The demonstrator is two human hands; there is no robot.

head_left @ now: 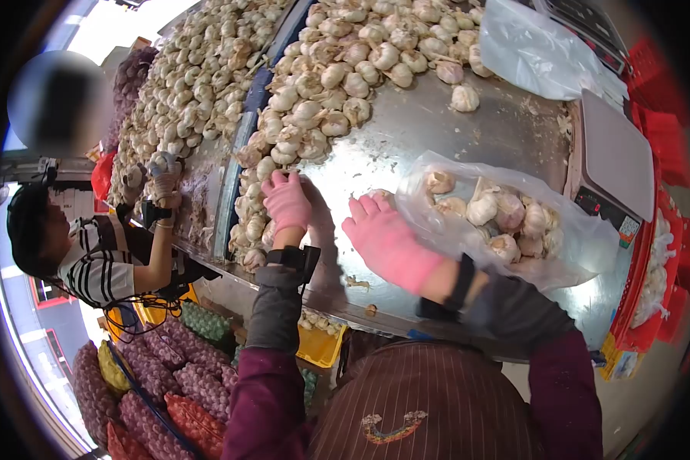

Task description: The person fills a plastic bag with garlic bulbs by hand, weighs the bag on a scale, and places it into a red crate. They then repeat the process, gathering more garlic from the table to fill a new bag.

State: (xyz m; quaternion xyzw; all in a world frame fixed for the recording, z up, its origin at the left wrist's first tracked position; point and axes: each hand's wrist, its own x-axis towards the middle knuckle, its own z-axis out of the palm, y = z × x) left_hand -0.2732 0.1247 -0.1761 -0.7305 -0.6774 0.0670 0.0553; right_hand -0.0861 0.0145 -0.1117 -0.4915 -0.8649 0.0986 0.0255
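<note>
My left hand [287, 202], in a pink glove, reaches to the edge of a heap of garlic bulbs [307, 111]. Its fingers are apart and bent down by the nearest bulbs; the palm side is hidden. My right hand [391, 241], also pink-gloved, is palm down over the metal table [425, 126]. A garlic bulb [382, 196] shows past its fingertips, partly covered, and the fingers seem curled round it. Just right of that hand lies a clear plastic bag [583, 249] with several garlic bulbs inside, its mouth toward the hand.
A scale [613, 157] stands on the right, with another plastic bag [533, 50] behind it. Red crates [671, 153] line the right side. Beyond a blue divider [245, 130], a co-worker [103, 253] handles another garlic heap [199, 77]. Filled mesh sacks [157, 383] lie at lower left.
</note>
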